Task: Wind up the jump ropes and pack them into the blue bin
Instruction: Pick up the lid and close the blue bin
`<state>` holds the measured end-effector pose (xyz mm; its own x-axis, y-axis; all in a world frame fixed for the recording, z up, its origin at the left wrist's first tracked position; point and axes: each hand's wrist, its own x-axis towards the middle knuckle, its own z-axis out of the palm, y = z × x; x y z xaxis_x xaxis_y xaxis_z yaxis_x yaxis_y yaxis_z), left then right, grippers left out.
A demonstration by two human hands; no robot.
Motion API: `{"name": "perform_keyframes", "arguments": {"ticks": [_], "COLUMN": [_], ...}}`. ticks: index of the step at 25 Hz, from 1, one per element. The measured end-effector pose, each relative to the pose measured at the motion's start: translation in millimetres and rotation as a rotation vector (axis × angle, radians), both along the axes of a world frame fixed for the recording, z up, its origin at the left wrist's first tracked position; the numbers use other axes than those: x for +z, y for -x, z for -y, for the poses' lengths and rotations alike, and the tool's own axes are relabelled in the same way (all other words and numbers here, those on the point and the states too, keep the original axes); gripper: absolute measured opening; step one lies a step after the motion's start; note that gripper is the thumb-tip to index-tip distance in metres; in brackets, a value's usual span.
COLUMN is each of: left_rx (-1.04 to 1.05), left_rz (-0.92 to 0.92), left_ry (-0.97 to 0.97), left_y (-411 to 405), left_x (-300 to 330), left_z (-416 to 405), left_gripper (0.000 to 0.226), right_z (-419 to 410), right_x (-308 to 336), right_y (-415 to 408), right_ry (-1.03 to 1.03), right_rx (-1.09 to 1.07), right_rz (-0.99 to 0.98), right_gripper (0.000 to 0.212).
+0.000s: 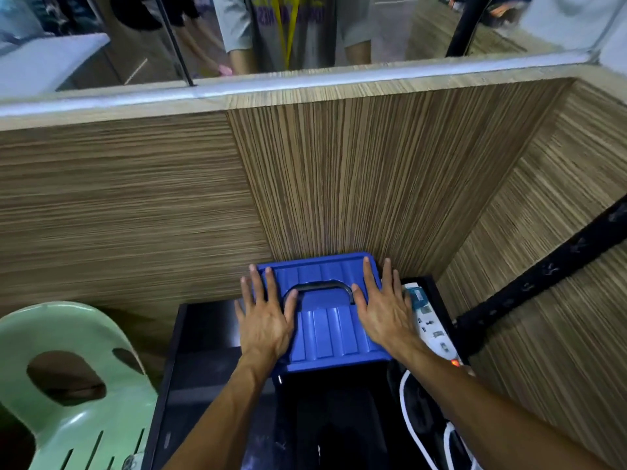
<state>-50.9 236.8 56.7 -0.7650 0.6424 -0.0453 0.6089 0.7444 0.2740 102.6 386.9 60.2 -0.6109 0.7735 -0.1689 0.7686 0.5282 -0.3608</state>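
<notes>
Here we look down on the blue bin (pixel 330 330), which stands lidded on a black surface (pixel 207 337) in the corner of a wood-grain partition (pixel 356 171). Its ribbed blue lid (pixel 325 337) is on, and a dark curved handle (pixel 319 286) arches across the lid's middle. We cannot see any jump ropes; the lid hides whatever the bin holds.

Both of our hands lie flat on that lid. Our left hand (pixel 266 320) rests on the lid's left side, fingers straight and spread, with the outer fingers reaching past the lid's left edge and the thumb lying next to the left end of the handle. Our right hand (pixel 383 310) rests on the right side in the same way, fingers straight and spread toward the back corner, the thumb near the right end of the handle. Neither hand curls around anything.

Just to the right of the bin lies a white power strip (pixel 432 329) with a small red light (pixel 454 362) glowing at its near end, and a white cable (pixel 407 418) loops down from it. A pale green plastic chair (pixel 81 334) stands at lower left. A black strap (pixel 549 266) runs diagonally across the right partition wall. Beyond the partition's top edge a person in a grey shirt (pixel 305 28) stands, with a yellow lanyard (pixel 293 28) hanging down the front.
</notes>
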Motion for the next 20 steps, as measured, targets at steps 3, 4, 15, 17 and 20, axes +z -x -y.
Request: {"name": "perform_keyframes", "arguments": {"ticks": [3, 4, 15, 17, 20], "left_rx": [0.068, 0.084, 0.472, 0.429, 0.386], "left_rz": [0.060, 0.058, 0.340, 0.259, 0.209], "left_ry": [-0.053, -0.073, -0.363, -0.396, -0.394], "left_y": [-3, -4, 17, 14, 5], "left_x": [2, 2, 13, 20, 22], "left_z": [0, -2, 18, 21, 21], "left_gripper": [0.074, 0.072, 0.043, 0.031, 0.022], "right_z": [2, 1, 0, 1, 2], "right_x": [-4, -7, -10, -10, -8], "right_y": [-3, -3, 0, 0, 1], "right_ry": [0.037, 0.046, 0.012, -0.006, -0.008], "right_rx": [-0.035, -0.040, -0.042, -0.047, -0.048], "right_rz": [-0.035, -0.043, -0.068, -0.069, -0.074], "right_gripper": [0.064, 0.064, 0.065, 0.065, 0.065]}}
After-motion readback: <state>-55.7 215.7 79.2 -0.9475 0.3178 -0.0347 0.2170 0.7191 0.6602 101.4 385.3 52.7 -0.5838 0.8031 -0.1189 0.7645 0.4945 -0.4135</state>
